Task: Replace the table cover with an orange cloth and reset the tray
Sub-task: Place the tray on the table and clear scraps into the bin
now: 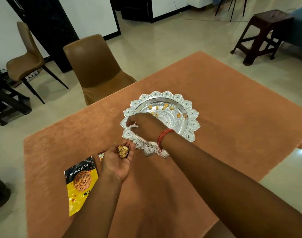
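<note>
An orange cloth (pixel 224 103) covers the table. On it, near the middle, stands an ornate silver tray (pixel 189 107) with a scalloped rim and several loose pistachio shells (pixel 165 105) scattered inside. My left hand (pixel 116 162) is cupped palm-up just in front of the tray, holding a small heap of pistachio shells (pixel 123 151). My right hand (pixel 144 127), with a red thread on the wrist, reaches over the tray's left side with its fingers curled downward; whether it pinches anything is blurred.
A yellow and black almonds packet (pixel 80 184) lies on the cloth at the front left, another packet's edge (pixel 101 154) peeking from behind my left hand. A brown chair (pixel 95 66) stands at the table's far left edge. A dark stool (pixel 265 33) stands at the back right.
</note>
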The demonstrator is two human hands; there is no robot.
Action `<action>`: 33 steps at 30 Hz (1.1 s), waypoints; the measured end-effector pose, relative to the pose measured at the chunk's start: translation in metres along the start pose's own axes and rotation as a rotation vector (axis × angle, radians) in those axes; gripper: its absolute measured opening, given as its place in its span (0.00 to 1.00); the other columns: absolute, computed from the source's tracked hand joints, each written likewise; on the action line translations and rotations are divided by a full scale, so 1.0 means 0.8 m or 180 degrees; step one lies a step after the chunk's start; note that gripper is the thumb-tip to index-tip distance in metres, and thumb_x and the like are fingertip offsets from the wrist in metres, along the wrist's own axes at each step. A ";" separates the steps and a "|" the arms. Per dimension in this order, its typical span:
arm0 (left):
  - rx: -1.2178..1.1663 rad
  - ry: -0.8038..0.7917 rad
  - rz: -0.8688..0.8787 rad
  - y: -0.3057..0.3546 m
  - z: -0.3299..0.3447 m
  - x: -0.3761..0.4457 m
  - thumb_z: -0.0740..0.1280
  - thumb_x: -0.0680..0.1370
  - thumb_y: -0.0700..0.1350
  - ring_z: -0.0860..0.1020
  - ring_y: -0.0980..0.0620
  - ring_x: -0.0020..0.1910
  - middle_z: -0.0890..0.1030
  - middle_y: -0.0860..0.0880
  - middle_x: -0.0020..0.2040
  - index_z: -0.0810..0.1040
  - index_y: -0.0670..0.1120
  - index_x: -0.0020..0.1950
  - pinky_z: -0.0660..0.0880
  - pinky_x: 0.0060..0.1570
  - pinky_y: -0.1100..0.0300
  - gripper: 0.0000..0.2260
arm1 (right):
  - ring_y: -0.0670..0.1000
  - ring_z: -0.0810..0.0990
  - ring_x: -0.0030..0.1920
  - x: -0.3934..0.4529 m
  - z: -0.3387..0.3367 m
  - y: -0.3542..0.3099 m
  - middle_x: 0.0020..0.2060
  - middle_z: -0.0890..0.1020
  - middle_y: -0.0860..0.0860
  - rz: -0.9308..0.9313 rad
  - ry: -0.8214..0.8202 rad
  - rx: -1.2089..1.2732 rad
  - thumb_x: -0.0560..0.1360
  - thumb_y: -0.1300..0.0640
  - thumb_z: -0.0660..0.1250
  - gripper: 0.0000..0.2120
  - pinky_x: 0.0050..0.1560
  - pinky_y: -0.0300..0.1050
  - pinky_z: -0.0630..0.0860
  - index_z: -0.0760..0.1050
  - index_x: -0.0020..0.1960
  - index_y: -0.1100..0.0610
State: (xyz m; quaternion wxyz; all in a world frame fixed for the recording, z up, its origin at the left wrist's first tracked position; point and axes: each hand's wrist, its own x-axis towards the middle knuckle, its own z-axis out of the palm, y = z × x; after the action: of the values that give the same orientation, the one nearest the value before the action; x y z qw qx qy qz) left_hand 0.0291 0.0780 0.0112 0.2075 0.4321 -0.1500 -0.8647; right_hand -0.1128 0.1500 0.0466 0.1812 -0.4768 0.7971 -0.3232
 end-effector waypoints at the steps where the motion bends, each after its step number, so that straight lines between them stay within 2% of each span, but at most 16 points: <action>1: 0.0045 0.0011 0.0001 0.002 0.000 -0.003 0.55 0.84 0.44 0.80 0.45 0.47 0.80 0.39 0.48 0.76 0.34 0.49 0.83 0.41 0.53 0.15 | 0.54 0.79 0.55 0.012 -0.008 0.015 0.57 0.82 0.55 0.0123 0.0183 -0.0108 0.77 0.60 0.66 0.10 0.56 0.46 0.75 0.80 0.57 0.56; 3: 0.0130 0.0048 0.0013 0.005 -0.001 -0.009 0.56 0.84 0.43 0.80 0.45 0.48 0.80 0.38 0.47 0.76 0.34 0.47 0.83 0.41 0.53 0.15 | 0.59 0.77 0.60 0.039 -0.022 0.052 0.60 0.79 0.58 0.0418 0.0327 -0.0635 0.79 0.58 0.63 0.13 0.61 0.51 0.73 0.77 0.62 0.59; 6: 0.0226 0.0115 0.0005 0.003 -0.002 -0.015 0.58 0.83 0.40 0.81 0.44 0.46 0.80 0.38 0.43 0.75 0.34 0.44 0.83 0.35 0.55 0.13 | 0.63 0.70 0.68 0.065 -0.026 0.098 0.67 0.72 0.60 0.0794 -0.0021 -0.1425 0.81 0.53 0.60 0.20 0.67 0.57 0.70 0.69 0.70 0.59; 8: 0.0230 0.0155 0.0005 0.000 -0.003 -0.021 0.58 0.83 0.41 0.81 0.44 0.46 0.81 0.38 0.42 0.75 0.34 0.44 0.83 0.37 0.53 0.14 | 0.65 0.63 0.72 0.072 -0.015 0.117 0.73 0.66 0.59 0.0754 -0.0253 -0.1680 0.80 0.53 0.61 0.26 0.71 0.60 0.65 0.61 0.76 0.59; 10: 0.0240 0.0181 0.0000 -0.003 -0.006 -0.023 0.58 0.84 0.43 0.81 0.44 0.46 0.81 0.38 0.42 0.75 0.34 0.44 0.83 0.39 0.53 0.15 | 0.66 0.62 0.72 0.070 0.003 0.124 0.73 0.65 0.60 0.0506 -0.0377 -0.1824 0.78 0.55 0.62 0.26 0.72 0.60 0.64 0.63 0.74 0.61; 12: 0.0270 0.0195 -0.0031 -0.001 -0.010 -0.023 0.57 0.84 0.44 0.80 0.44 0.46 0.80 0.38 0.43 0.75 0.34 0.45 0.83 0.41 0.53 0.15 | 0.63 0.69 0.65 0.053 0.018 0.112 0.63 0.74 0.60 0.0204 -0.0384 -0.1863 0.75 0.57 0.63 0.18 0.64 0.57 0.69 0.72 0.64 0.62; 13: 0.0269 0.0208 -0.0050 0.000 -0.012 -0.023 0.57 0.84 0.44 0.80 0.44 0.46 0.80 0.37 0.44 0.75 0.34 0.45 0.82 0.41 0.53 0.16 | 0.62 0.72 0.60 0.040 0.025 0.102 0.57 0.76 0.59 0.0042 -0.0347 -0.1846 0.75 0.59 0.63 0.14 0.61 0.55 0.70 0.74 0.60 0.61; 15: 0.0256 0.0246 -0.0078 0.002 -0.015 -0.022 0.56 0.84 0.44 0.80 0.43 0.46 0.80 0.37 0.44 0.76 0.34 0.45 0.82 0.41 0.52 0.16 | 0.60 0.74 0.56 0.010 0.039 0.087 0.53 0.77 0.58 -0.0153 -0.0247 -0.1727 0.77 0.58 0.62 0.10 0.57 0.52 0.69 0.76 0.56 0.61; 19: 0.0251 0.0251 -0.0138 -0.002 -0.015 -0.021 0.55 0.84 0.44 0.80 0.43 0.46 0.80 0.37 0.44 0.75 0.33 0.45 0.82 0.41 0.51 0.17 | 0.59 0.74 0.53 -0.040 0.051 0.070 0.50 0.77 0.57 -0.0292 -0.0237 -0.1558 0.83 0.53 0.57 0.14 0.58 0.53 0.68 0.77 0.55 0.60; 23: 0.0288 0.0178 -0.0221 -0.013 -0.011 -0.022 0.56 0.84 0.44 0.80 0.43 0.46 0.80 0.37 0.43 0.75 0.33 0.45 0.83 0.40 0.52 0.17 | 0.57 0.74 0.53 -0.059 0.050 0.056 0.51 0.76 0.54 0.0095 -0.0357 -0.1225 0.82 0.49 0.60 0.12 0.56 0.51 0.70 0.77 0.53 0.57; 27: 0.0307 0.0141 -0.0309 -0.019 -0.007 -0.022 0.55 0.85 0.46 0.80 0.42 0.46 0.80 0.37 0.43 0.75 0.33 0.47 0.83 0.39 0.51 0.17 | 0.54 0.75 0.50 -0.055 0.037 0.050 0.51 0.79 0.54 0.0551 -0.0450 -0.0555 0.77 0.54 0.69 0.08 0.48 0.47 0.71 0.77 0.53 0.58; 29: 0.0311 0.0154 -0.0316 -0.021 -0.004 -0.022 0.55 0.85 0.45 0.80 0.41 0.46 0.79 0.36 0.42 0.74 0.34 0.46 0.83 0.39 0.51 0.17 | 0.52 0.78 0.48 -0.049 0.023 0.046 0.49 0.82 0.53 0.0751 -0.0491 -0.0190 0.74 0.57 0.72 0.07 0.48 0.44 0.72 0.79 0.51 0.58; 31: 0.0291 0.0155 -0.0332 -0.022 -0.002 -0.022 0.55 0.85 0.45 0.80 0.42 0.45 0.79 0.37 0.42 0.74 0.34 0.46 0.82 0.38 0.50 0.16 | 0.49 0.79 0.46 -0.041 0.013 0.043 0.46 0.83 0.51 0.0843 -0.0604 -0.0065 0.73 0.60 0.73 0.06 0.52 0.44 0.73 0.80 0.50 0.58; 33: 0.0283 0.0149 -0.0352 -0.022 -0.001 -0.022 0.55 0.85 0.44 0.80 0.42 0.45 0.79 0.37 0.42 0.74 0.34 0.45 0.82 0.38 0.50 0.16 | 0.45 0.77 0.40 -0.033 0.008 0.041 0.41 0.82 0.49 0.0844 -0.0651 -0.0051 0.72 0.62 0.72 0.06 0.48 0.41 0.71 0.82 0.49 0.58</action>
State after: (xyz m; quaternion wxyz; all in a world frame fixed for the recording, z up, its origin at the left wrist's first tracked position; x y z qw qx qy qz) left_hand 0.0354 0.1019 0.0155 0.1435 0.4686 -0.1593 -0.8570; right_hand -0.1178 0.1820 0.0187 0.2987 -0.3993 0.8329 -0.2399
